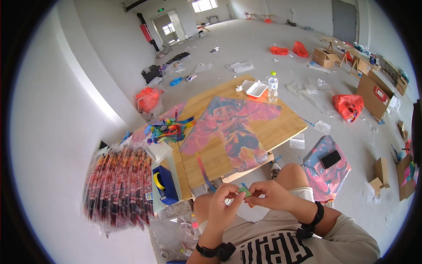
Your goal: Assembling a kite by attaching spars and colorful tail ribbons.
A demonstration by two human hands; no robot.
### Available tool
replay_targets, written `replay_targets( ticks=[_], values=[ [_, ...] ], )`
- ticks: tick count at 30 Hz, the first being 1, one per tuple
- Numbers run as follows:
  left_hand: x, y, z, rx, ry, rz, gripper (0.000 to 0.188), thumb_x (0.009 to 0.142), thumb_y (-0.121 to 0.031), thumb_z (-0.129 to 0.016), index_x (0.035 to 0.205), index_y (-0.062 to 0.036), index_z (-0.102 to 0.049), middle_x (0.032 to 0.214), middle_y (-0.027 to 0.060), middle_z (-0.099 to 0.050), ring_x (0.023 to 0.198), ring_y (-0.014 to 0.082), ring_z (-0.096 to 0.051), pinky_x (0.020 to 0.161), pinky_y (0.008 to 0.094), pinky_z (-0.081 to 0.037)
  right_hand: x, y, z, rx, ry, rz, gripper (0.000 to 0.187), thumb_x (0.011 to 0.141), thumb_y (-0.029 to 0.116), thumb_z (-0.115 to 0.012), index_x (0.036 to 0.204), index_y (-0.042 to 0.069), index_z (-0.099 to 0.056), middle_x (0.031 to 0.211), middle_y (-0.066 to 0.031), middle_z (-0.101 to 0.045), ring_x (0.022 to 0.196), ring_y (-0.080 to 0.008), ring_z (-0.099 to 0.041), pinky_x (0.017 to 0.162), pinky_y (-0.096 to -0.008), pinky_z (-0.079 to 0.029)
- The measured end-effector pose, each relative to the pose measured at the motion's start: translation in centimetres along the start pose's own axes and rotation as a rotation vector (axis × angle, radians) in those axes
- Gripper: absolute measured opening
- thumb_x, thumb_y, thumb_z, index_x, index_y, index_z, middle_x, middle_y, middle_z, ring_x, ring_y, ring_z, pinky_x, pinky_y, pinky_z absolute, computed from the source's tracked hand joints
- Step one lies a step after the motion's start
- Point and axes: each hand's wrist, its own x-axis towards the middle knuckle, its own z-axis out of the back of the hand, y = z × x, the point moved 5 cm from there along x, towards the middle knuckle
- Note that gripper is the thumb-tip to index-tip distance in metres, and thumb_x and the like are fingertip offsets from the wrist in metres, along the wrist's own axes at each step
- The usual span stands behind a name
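Over my lap, my left hand (224,201) and my right hand (269,195) meet with their fingertips pinching a small flat green piece (245,191). A bit of blue shows at its upper edge; whether it is a folded ribbon I cannot tell. Beyond my hands, a thin printed kite (239,125) in pink, blue and orange lies spread on the wooden table (290,121). One ribbon (203,171), red to blue, hangs off the table's near edge. Left of the kite is a heap of multicoloured ribbons (172,130). A blue tape dispenser (165,193) with a yellow roll stands nearer on the left.
Many plastic-wrapped kites (118,187) are stacked at the left. A bottle (272,87) and a white tray (256,89) stand at the table's far end. On my right, a phone (331,159) lies on a printed seat (323,178). Cardboard boxes (373,94) and red bags (348,107) stand on the floor.
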Motion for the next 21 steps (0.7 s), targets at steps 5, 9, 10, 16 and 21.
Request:
replay_targets(
  ticks=[5,9,10,16,21],
  values=[
    [0.8,0.4,0.0,0.005,-0.035,0.002,0.013,0.093,-0.009,-0.077,0.099,-0.0004,-0.070,0.094,0.0027,-0.073,0.082,0.0070,-0.066,0.076,0.0218,-0.052,-0.1,-0.5,0.2,0.014,-0.096,0.050,0.014,0.097,0.011,-0.074,0.105,0.002,-0.068,0.082,-0.0032,-0.071,0.080,-0.0083,-0.068,0.074,-0.0275,-0.054],
    [1.1,0.0,0.1,0.106,0.007,0.055,0.016,0.093,-0.014,-0.079,0.102,-0.0027,-0.071,0.097,0.0029,-0.073,0.082,0.0080,-0.067,0.077,0.0217,-0.053,0.2,-1.6,0.5,0.032,-0.057,-0.018,0.013,0.099,0.012,-0.073,0.103,0.002,-0.066,0.082,-0.0030,-0.071,0.080,-0.0094,-0.068,0.075,-0.0278,-0.054],
    [1.1,0.0,0.2,0.147,0.030,0.073,0.019,0.093,-0.015,-0.079,0.105,-0.0034,-0.071,0.099,0.0031,-0.074,0.083,0.0081,-0.067,0.077,0.0216,-0.053,0.3,-1.9,0.4,0.026,-0.058,-0.018,0.012,0.099,0.011,-0.072,0.101,0.002,-0.066,0.082,-0.0031,-0.071,0.080,-0.0097,-0.069,0.075,-0.0276,-0.054],
    [1.2,3.0,5.3,0.118,-0.208,0.044,0.034,0.096,-0.016,-0.074,0.128,-0.0071,-0.064,0.101,0.0023,-0.069,0.085,0.0107,-0.063,0.077,0.0245,-0.050,-0.3,-2.7,1.0,-0.055,-0.080,-0.003,0.011,0.100,0.008,-0.070,0.098,0.001,-0.063,0.085,-0.0057,-0.071,0.079,-0.0116,-0.071,0.076,-0.0276,-0.055],
    [-2.2,16.5,22.8,0.455,-0.860,0.065,0.024,0.095,-0.012,-0.071,0.119,-0.0063,-0.069,0.097,0.0054,-0.067,0.083,0.0161,-0.060,0.073,0.0299,-0.050,-2.1,-7.1,2.8,0.099,-0.134,-0.055,0.008,0.100,0.003,-0.068,0.099,0.001,-0.061,0.092,-0.0058,-0.071,0.084,-0.0110,-0.071,0.078,-0.0258,-0.055]
  ],
)
